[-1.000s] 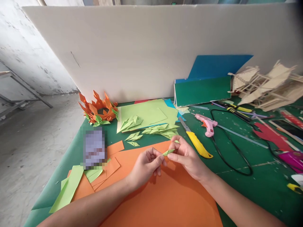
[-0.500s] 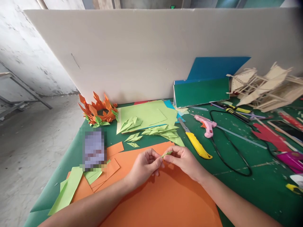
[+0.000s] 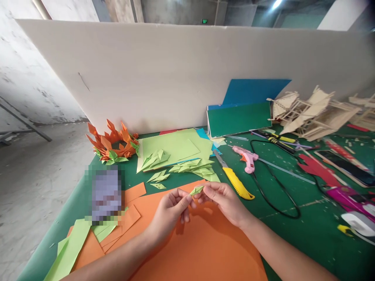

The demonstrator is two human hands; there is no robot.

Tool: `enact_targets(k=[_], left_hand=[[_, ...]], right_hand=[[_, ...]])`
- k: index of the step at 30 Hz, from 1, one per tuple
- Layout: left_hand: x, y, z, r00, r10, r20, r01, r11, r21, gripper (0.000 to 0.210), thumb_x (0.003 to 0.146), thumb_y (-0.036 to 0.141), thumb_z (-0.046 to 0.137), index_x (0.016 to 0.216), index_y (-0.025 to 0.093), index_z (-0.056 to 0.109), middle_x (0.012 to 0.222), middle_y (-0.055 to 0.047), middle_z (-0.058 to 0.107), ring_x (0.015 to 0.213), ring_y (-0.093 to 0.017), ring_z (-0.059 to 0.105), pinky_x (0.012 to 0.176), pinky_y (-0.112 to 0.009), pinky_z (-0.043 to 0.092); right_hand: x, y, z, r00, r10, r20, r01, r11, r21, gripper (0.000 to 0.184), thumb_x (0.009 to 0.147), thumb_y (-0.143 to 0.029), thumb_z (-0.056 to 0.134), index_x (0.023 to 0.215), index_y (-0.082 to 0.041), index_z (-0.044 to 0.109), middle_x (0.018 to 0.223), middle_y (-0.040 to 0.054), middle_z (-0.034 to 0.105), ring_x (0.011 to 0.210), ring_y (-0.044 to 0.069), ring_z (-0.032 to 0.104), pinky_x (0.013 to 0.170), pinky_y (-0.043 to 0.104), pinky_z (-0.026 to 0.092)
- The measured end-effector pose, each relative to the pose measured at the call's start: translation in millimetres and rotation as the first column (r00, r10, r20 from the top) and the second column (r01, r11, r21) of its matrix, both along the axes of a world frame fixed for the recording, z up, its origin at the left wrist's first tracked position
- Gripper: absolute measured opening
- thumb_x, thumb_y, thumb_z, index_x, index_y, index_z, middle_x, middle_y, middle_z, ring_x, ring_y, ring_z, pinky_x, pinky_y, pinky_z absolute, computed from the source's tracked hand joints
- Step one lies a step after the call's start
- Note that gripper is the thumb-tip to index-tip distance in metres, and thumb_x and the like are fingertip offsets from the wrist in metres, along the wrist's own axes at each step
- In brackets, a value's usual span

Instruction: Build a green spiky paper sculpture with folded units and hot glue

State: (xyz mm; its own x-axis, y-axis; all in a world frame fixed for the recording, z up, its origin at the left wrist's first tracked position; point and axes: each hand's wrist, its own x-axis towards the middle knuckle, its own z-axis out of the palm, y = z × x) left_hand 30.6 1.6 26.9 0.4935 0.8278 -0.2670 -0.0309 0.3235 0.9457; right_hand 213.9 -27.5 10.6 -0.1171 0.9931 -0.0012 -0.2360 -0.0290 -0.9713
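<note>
A small folded green paper leaf (image 3: 197, 190) is pinched between both hands above a large orange sheet (image 3: 187, 249). My left hand (image 3: 172, 208) grips its left end with thumb and fingertips. Closed on its right end is my right hand (image 3: 224, 201), thumb uppermost. Just beyond the hands lie several similar folded green paper pieces (image 3: 193, 168), some on light green sheets (image 3: 175, 142). At the far left of the table stands a ring of folded orange paper points (image 3: 113, 144) with green leaves at its base.
Right of my hands lie a yellow-handled knife (image 3: 237, 183) and a pink glue gun (image 3: 247, 158) with a looping black cord. Loose paper strips (image 3: 68, 248) and a blurred-out object (image 3: 107, 193) are at left. Behind stand a green board (image 3: 240, 119) and a wooden stick model (image 3: 319, 113).
The folded leaf is turned and shows more of its face between my fingers. My view has shifted a little to the right and up.
</note>
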Motion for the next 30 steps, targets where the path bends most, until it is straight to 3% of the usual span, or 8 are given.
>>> enact_targets(k=[5,9,13,17,20,24,30], left_hand=[[-1,0,-5.3,0.999,-0.023,-0.036,0.023,1.000,-0.003,0.032,0.081,0.045,0.067,0.079,0.017,0.052,0.067,0.001,0.062,0.046,-0.007,0.049,0.042,-0.019,0.040],[-2,-2,-10.9,0.998,-0.057,-0.031,0.058,0.998,0.033,0.033,0.080,0.046,0.067,0.080,0.018,0.050,0.069,0.001,0.063,0.049,-0.008,0.052,0.041,-0.019,0.042],[-2,-1,-9.1,0.997,-0.077,-0.020,0.078,0.996,0.044,0.034,0.080,0.047,0.067,0.079,0.017,0.052,0.073,-0.001,0.066,0.046,-0.007,0.053,0.043,-0.019,0.043],[-3,1,-9.4,0.999,-0.031,-0.036,0.033,0.998,0.049,0.033,0.080,0.047,0.067,0.080,0.016,0.054,0.077,-0.004,0.069,0.044,-0.006,0.052,0.040,-0.019,0.041],[-4,0,-11.7,0.996,-0.049,-0.075,0.052,0.998,0.044,0.032,0.082,0.046,0.064,0.080,0.016,0.054,0.073,-0.003,0.068,0.039,-0.006,0.048,0.033,-0.018,0.037],[-5,-5,-12.8,0.991,-0.106,-0.079,0.111,0.991,0.069,0.029,0.085,0.044,0.060,0.080,0.017,0.053,0.073,-0.002,0.067,0.041,-0.007,0.050,0.032,-0.018,0.039],[-9,-6,-10.7,0.982,-0.186,-0.042,0.189,0.975,0.113,0.031,0.085,0.047,0.061,0.081,0.017,0.054,0.076,-0.004,0.067,0.047,-0.010,0.056,0.034,-0.018,0.039]], right_hand=[[0,2,0.0,0.990,-0.101,0.097,0.102,0.995,-0.004,0.026,0.085,-0.043,0.065,0.078,-0.019,0.069,0.074,0.0021,0.068,0.070,0.014,0.060,0.071,0.030,0.049],[-5,-1,2.5,0.971,-0.156,0.179,0.156,0.988,0.015,0.032,0.086,-0.044,0.061,0.065,-0.020,0.057,0.062,-0.0012,0.059,0.060,0.012,0.051,0.061,0.027,0.042],[-7,-2,3.8,0.971,-0.159,0.180,0.161,0.987,0.003,0.037,0.089,-0.045,0.056,0.062,-0.020,0.054,0.059,-0.0022,0.054,0.058,0.012,0.048,0.060,0.027,0.040],[-3,-1,-0.9,0.984,-0.104,0.141,0.105,0.995,0.005,0.035,0.089,-0.052,0.056,0.079,-0.020,0.065,0.069,0.0001,0.061,0.067,0.013,0.055,0.069,0.029,0.045],[-3,-1,-5.5,0.994,-0.014,0.106,0.014,1.000,-0.002,0.036,0.077,-0.049,0.072,0.101,-0.023,0.067,0.084,0.0011,0.066,0.075,0.015,0.061,0.072,0.029,0.048],[-6,-4,-4.0,0.985,0.054,0.163,-0.052,0.999,-0.013,0.017,0.076,-0.037,0.076,0.080,-0.022,0.067,0.071,-0.0007,0.067,0.068,0.015,0.063,0.067,0.029,0.048],[-4,-5,2.3,0.991,0.130,0.013,-0.128,0.988,-0.087,0.018,0.074,-0.034,0.078,0.070,-0.021,0.067,0.065,-0.0019,0.067,0.063,0.013,0.061,0.066,0.028,0.047]])
